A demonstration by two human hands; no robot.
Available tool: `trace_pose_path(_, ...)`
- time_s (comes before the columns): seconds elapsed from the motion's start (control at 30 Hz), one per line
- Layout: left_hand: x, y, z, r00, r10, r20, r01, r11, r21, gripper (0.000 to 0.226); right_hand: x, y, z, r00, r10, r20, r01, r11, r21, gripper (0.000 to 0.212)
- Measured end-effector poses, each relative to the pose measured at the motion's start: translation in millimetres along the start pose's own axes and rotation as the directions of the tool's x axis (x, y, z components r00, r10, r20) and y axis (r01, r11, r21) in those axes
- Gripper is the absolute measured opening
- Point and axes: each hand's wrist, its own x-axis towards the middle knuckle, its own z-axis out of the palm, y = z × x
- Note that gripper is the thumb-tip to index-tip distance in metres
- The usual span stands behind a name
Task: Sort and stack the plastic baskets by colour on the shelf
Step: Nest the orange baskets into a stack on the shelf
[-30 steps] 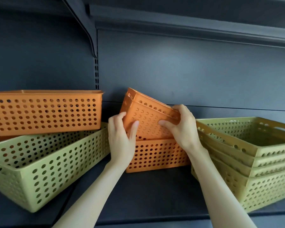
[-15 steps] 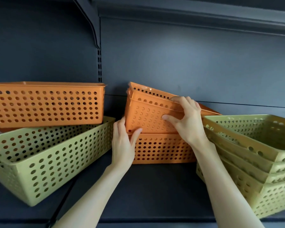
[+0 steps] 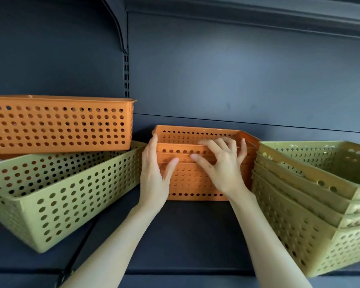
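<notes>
Step in hand: seating a small orange basket into the orange stack (image 3: pixel 195 183) at the middle of the shelf (image 3: pixel 185 235). The top basket (image 3: pixel 195 135) sits nested and looks about level, rim just proud of the ones under it.

Hands: left hand (image 3: pixel 154 179) cups the stack's left front corner, fingers up the side wall, thumb across the front. Right hand (image 3: pixel 222 169) lies spread on the front rims, fingers splayed, pressing rather than gripping. Neither is clenched; I read both as steadying/pushing contact, not a real grasp.

Rest of the layout:
- Right: green stack (image 3: pixel 312 204), several nested, leaning a bit, touching or just beside the orange stack.
- Left: a large orange basket (image 3: pixel 58 123) sits in a large green basket (image 3: pixel 67 196). Mixed colours, not sorted yet.

Judgement: small orange pile looks near done. Next move probably calls for letting go, then lifting the large orange basket out of the green one. It's wide, so it needs both hands on the short ends. Watch that the green basket underneath doesn't drag along; its front corner overhangs the shelf edge.

Can't tell how many baskets are in the orange stack.
</notes>
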Motion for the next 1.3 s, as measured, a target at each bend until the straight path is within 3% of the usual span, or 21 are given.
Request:
trace_pose_path(0.27, 5.7, -2.3, -8.1, 0.988, 0.003, -0.157, 0.013, 0.995, 0.103, 0.044, 7.9, -9.8, 13.1, 0.998, 0.030, -0.048, -0.024, 0.993, 0.119, 0.024)
trace_pose_path(0.5, 7.0, 0.5, -12.2, 0.986, -0.019, -0.163, 0.042, 0.989, 0.141, 0.043, 5.6, -12.3, 16.8, 0.998, 0.022, -0.055, -0.019, 0.999, 0.047, 0.028)
trace_pose_path(0.77, 9.1, 9.1, -24.6, 0.994, -0.002, -0.108, 0.030, 0.967, 0.254, 0.044, 4.2, -22.0, 6.9, 0.994, 0.100, 0.038, -0.098, 0.994, -0.046, 0.037)
trace_pose_path(0.97, 11.4, 16.6, -48.6, 0.998, -0.021, 0.066, -0.003, 0.940, 0.341, 0.045, 9.3, -34.4, -6.9, 0.972, 0.191, 0.136, -0.181, 0.980, -0.082, 0.039)
trace_pose_path(1.1, 12.7, 33.0, -80.6, 0.989, 0.019, 0.145, -0.066, 0.943, 0.326, 0.036, 11.6, -54.2, -12.0, 0.978, 0.186, 0.091, -0.191, 0.980, 0.050, 0.034)
trace_pose_path(1.2, 20.2, 46.7, -111.4, 0.990, 0.087, 0.113, -0.120, 0.933, 0.338, 0.022, 14.6, -82.5, -13.8, 0.988, 0.135, 0.077, -0.145, 0.979, 0.145, 0.029)
trace_pose_path(1.3, 37.4, 50.0, -141.7, 0.997, 0.072, 0.042, -0.083, 0.921, 0.381, 0.024, 25.2, -110.8, -7.0, 0.995, 0.061, 0.079, -0.077, 0.975, 0.209, 0.027)
